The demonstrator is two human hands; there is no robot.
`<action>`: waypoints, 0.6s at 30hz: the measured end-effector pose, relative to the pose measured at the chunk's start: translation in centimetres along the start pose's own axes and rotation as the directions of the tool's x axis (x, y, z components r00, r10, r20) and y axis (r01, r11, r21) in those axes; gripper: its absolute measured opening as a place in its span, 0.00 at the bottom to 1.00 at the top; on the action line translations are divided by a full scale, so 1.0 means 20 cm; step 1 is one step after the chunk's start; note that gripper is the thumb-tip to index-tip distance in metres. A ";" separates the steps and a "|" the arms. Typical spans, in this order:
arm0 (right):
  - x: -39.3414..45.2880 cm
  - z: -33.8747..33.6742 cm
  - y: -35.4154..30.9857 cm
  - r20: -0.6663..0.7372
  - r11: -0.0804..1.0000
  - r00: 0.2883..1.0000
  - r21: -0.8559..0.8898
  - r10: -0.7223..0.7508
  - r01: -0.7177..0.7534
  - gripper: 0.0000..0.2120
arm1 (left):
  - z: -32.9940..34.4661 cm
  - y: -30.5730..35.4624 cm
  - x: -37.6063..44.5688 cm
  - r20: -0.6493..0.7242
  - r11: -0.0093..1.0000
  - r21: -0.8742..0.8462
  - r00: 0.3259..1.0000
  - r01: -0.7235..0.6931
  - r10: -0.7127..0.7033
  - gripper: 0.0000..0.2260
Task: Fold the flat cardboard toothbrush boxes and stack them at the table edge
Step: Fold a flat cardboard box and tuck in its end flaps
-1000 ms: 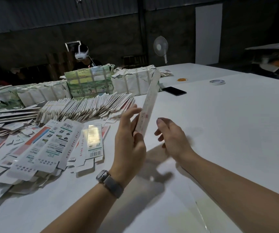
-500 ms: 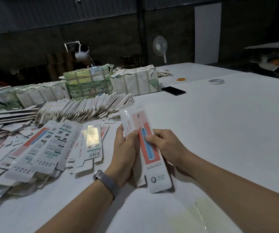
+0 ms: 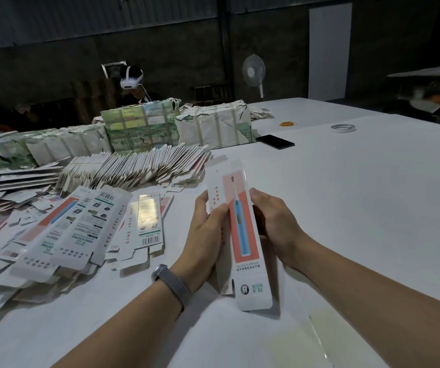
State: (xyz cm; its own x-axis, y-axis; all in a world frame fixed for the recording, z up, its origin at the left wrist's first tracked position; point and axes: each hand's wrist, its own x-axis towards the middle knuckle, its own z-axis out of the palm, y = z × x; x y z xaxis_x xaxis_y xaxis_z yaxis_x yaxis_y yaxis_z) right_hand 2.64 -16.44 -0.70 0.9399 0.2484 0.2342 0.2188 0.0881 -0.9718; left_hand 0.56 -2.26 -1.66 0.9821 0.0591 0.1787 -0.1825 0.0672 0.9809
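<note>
Both hands grip one toothbrush box [image 3: 242, 235], left hand [image 3: 204, 235] at nine o'clock, right hand [image 3: 274, 224] at three; light, thin card, best pinched along its long creased edges.

Phone [image 3: 275, 141], tape roll [image 3: 343, 127], fan [image 3: 253, 71]

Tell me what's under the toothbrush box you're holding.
Under the toothbrush box, gripped by the left hand and right hand, only bare white table and the box's shadow show around its edges. The patch directly beneath it is covered.
</note>
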 end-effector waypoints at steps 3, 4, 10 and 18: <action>0.02 0.00 0.01 -0.010 1.000 1.000 -0.028 0.004 -0.004 0.17 | 0.00 0.00 0.00 0.002 1.000 -0.023 1.000 -0.006 0.006 0.10; 0.02 0.00 0.01 -0.016 1.000 1.000 -0.030 0.001 -0.001 0.17 | 0.00 0.01 0.00 0.005 0.999 -0.032 1.000 -0.008 0.008 0.11; 0.01 0.00 0.01 -0.023 0.999 1.000 -0.044 -0.017 0.016 0.13 | 0.03 0.02 -0.01 0.068 1.000 0.014 0.998 -0.015 0.014 0.17; 0.02 0.01 0.02 -0.049 0.990 0.997 -0.126 -0.064 0.057 0.13 | 0.02 0.00 0.01 0.075 0.999 0.036 0.997 -0.010 0.007 0.13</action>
State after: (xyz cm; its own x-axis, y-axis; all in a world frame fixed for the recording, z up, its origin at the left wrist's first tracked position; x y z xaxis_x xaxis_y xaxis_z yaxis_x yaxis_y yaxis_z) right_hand 2.98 -16.23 -0.99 0.9357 0.1949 0.2942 0.3037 -0.0198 -0.9526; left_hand 0.69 -2.67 -1.61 0.9814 -0.0157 0.1911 -0.1906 0.0306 0.9812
